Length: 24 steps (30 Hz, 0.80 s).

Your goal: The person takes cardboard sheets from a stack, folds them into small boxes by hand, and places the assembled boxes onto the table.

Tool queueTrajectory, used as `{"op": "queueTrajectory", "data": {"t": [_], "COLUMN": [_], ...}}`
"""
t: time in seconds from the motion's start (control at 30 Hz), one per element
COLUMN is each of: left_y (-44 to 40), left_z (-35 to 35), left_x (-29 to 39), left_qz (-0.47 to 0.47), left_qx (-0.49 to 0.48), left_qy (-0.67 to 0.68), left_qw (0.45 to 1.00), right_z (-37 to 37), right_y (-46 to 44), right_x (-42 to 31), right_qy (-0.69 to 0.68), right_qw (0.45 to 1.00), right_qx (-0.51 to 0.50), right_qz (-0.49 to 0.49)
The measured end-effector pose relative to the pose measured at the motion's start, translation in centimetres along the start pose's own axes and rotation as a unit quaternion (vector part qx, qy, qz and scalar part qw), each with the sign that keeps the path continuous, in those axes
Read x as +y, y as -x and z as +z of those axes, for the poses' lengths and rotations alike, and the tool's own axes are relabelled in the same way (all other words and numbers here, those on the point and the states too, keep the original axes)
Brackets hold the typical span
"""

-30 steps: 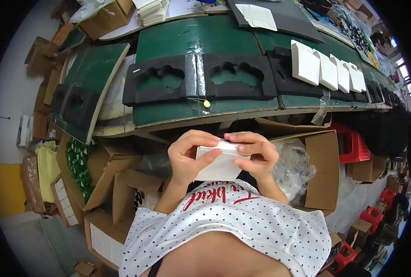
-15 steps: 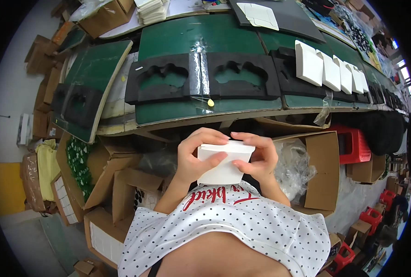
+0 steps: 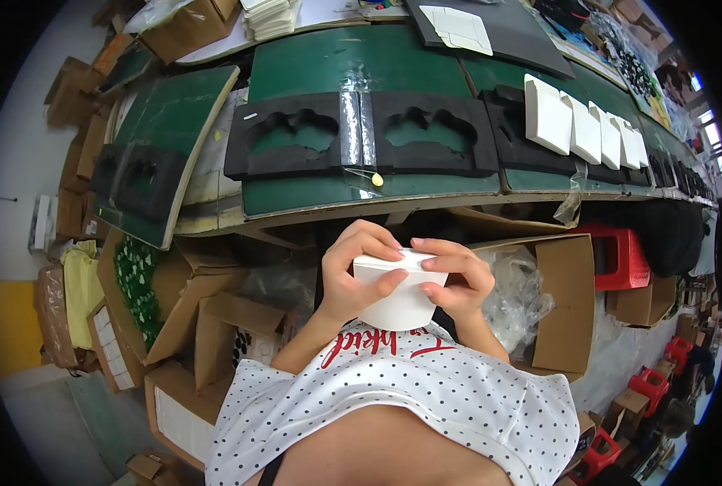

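A small white box (image 3: 397, 306) is held up in front of the polka-dot shirt, below the bench edge. My left hand (image 3: 356, 271) grips its left side, with the thumb across the front face and the fingers at the top edge. On the right side, my right hand (image 3: 458, 279) holds it with the thumb low on the front and the fingers over the top. The front face bulges a little. Beyond the hands, black foam (image 3: 361, 166) with shaped cutouts lies on the green bench (image 3: 312, 61).
White boxes (image 3: 547, 113) lean in a row on black foam at the right. A flat white carton (image 3: 456, 30) lies at the back. Below the bench are an open carton (image 3: 563, 304) with clear plastic, a red stool (image 3: 620, 257) and more cartons (image 3: 170, 328) at the left.
Both hands and the white box have shifted slightly to the right. The fingers have moved along the box's top edge, and its front face now looks more curved.
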<state>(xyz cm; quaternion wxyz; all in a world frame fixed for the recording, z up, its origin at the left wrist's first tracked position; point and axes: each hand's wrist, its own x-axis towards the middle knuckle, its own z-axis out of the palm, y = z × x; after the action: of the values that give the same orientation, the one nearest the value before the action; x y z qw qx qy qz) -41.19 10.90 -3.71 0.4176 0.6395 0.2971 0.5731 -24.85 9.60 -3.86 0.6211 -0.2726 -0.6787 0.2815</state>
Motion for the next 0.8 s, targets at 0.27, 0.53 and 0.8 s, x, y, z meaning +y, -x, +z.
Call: {"op": "queueTrajectory", "data": {"t": [0.27,0.53,0.8], "left_y": [-1.1,-1.7,-1.7], "left_z": [-1.0,0.7,4.4], "left_x": [1.8,0.5,0.1], "left_qz": [-0.029,-0.070,0.054], "left_qx": [-0.068,0.141,0.001], "left_qy": [-0.092,0.116,-0.210], "left_qw": [0.993,0.981,0.976], "right_z": [-1.3,-1.8,0.4], "right_y": [-0.8,-1.7,-4.7], "right_x": [0.4,-1.0,0.5], "right_qy": [-0.127,0.259,-0.082], "right_qw": [0.978,0.958,0.958], "right_qx": [-0.013,0.105,0.222], "right_qz": [0.165,0.068,0.161]}}
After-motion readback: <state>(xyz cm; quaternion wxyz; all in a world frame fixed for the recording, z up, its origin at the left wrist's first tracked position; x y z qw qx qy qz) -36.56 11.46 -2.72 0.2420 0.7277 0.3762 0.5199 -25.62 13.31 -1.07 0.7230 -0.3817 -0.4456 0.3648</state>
